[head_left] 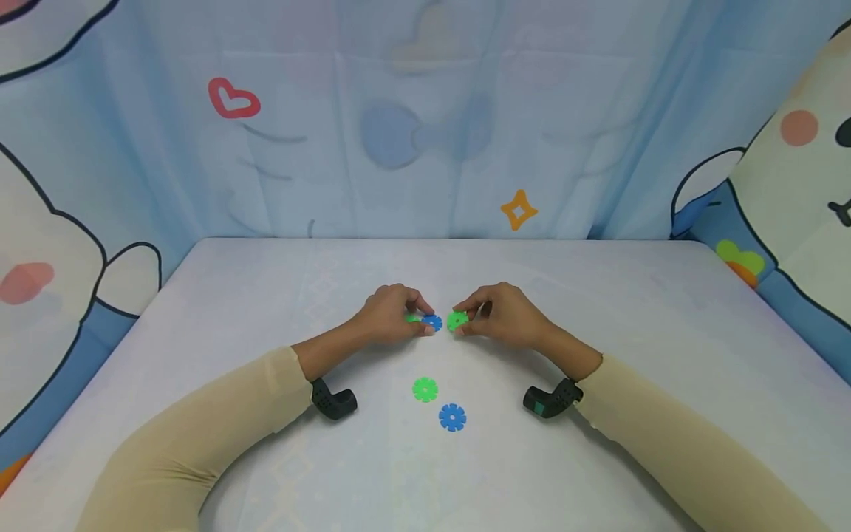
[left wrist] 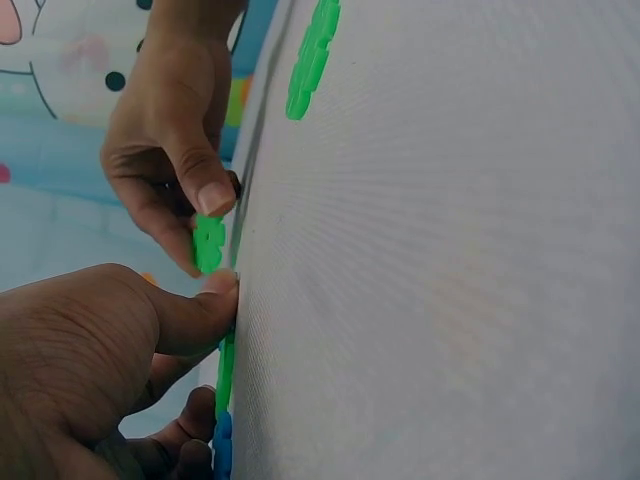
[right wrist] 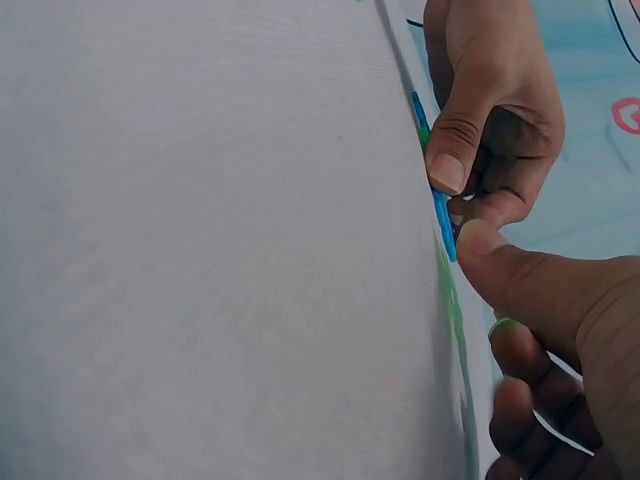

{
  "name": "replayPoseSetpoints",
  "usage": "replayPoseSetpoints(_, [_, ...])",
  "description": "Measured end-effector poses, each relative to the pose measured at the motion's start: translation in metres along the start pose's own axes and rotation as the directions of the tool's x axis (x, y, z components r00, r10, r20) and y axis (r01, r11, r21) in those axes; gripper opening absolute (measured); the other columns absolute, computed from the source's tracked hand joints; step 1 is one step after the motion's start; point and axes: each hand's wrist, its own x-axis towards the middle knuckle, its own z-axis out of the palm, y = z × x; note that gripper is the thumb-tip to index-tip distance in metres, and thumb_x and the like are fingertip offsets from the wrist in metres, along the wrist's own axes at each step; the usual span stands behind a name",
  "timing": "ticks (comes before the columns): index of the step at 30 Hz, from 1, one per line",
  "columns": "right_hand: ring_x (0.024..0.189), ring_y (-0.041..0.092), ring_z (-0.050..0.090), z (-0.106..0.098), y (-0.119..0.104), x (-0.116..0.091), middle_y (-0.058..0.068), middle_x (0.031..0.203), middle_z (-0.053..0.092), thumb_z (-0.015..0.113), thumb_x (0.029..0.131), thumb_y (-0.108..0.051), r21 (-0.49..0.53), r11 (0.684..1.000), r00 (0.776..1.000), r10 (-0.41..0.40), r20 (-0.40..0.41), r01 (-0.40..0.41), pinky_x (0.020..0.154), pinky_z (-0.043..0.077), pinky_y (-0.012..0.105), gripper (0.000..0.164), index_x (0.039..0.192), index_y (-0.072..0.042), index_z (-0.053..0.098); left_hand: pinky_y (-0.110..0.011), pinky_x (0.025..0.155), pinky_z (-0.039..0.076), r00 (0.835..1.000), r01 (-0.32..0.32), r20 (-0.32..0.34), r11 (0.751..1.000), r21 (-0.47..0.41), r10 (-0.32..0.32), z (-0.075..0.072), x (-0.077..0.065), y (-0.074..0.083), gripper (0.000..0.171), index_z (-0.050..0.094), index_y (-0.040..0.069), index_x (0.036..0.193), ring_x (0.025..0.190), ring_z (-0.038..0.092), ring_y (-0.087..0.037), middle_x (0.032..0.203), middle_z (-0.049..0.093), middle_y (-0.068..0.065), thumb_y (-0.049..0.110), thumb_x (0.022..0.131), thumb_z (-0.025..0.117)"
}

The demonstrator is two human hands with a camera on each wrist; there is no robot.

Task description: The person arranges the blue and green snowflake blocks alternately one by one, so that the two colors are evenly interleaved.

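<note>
Near the middle of the table, my left hand [head_left: 391, 314] pinches a blue notched plastic disc [head_left: 433, 323] between thumb and fingertips. Joined to it in a row are a green disc [left wrist: 225, 370] and a second blue disc [left wrist: 222, 445], partly hidden under the fingers. Facing it, my right hand [head_left: 504, 316] pinches a single green notched disc [head_left: 456, 321] by its edge. A narrow gap parts this green disc from the blue one in the head view. In the right wrist view the row's blue disc [right wrist: 444, 222] shows edge-on beside the left thumb.
On the white table [head_left: 279, 458], closer to me than the hands, lie a loose green disc [head_left: 425, 389] and a loose blue disc [head_left: 453, 417]. Black wrist cameras [head_left: 335, 401] jut from under both sleeves. A printed light-blue curtain [head_left: 425, 148] hangs behind the table.
</note>
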Motion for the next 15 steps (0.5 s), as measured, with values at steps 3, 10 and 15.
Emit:
replayPoseSetpoints(3, [0.071, 0.014, 0.057, 0.0011, -0.0013, 0.0027, -0.003, 0.081, 0.069, 0.086, 0.075, -0.027, -0.022, 0.999, 1.0, 0.025, 0.011, -0.025, 0.062, 0.047, 0.026, 0.034, 0.104, -0.012, 0.078, -0.037, 0.087, 0.047, 1.0, 0.0, 0.003, 1.0, -0.003, 0.0, -0.0006, -0.0007, 0.0007, 0.025, 0.075, 0.022, 0.106, 0.106, 0.058, -0.018, 0.109, 0.067, -0.003, 0.033, 0.084, 0.078])
replayPoseSetpoints(10, [0.074, 0.014, 0.055, 0.0047, -0.0004, 0.0081, -0.002, 0.087, 0.071, 0.084, 0.078, -0.031, -0.053, 0.997, 0.998, 0.051, 0.033, -0.049, 0.065, 0.047, 0.028, 0.034, 0.106, -0.014, 0.077, -0.038, 0.088, 0.047, 1.0, 0.0, 0.003, 1.0, -0.001, 0.0, -0.001, -0.0004, 0.0, 0.025, 0.075, 0.021, 0.106, 0.106, 0.058, -0.018, 0.108, 0.067, -0.003, 0.033, 0.084, 0.078])
replayPoseSetpoints(15, [0.076, 0.013, 0.057, 0.005, -0.0005, 0.01, -0.001, 0.092, 0.073, 0.085, 0.077, -0.033, -0.043, 0.996, 0.995, 0.084, 0.046, -0.082, 0.063, 0.046, 0.027, 0.035, 0.106, -0.016, 0.078, -0.039, 0.089, 0.047, 1.0, -0.002, 0.007, 1.0, -0.007, 0.002, -0.0009, 0.0001, -0.0005, 0.026, 0.075, 0.02, 0.106, 0.108, 0.058, -0.018, 0.109, 0.067, -0.003, 0.033, 0.084, 0.078])
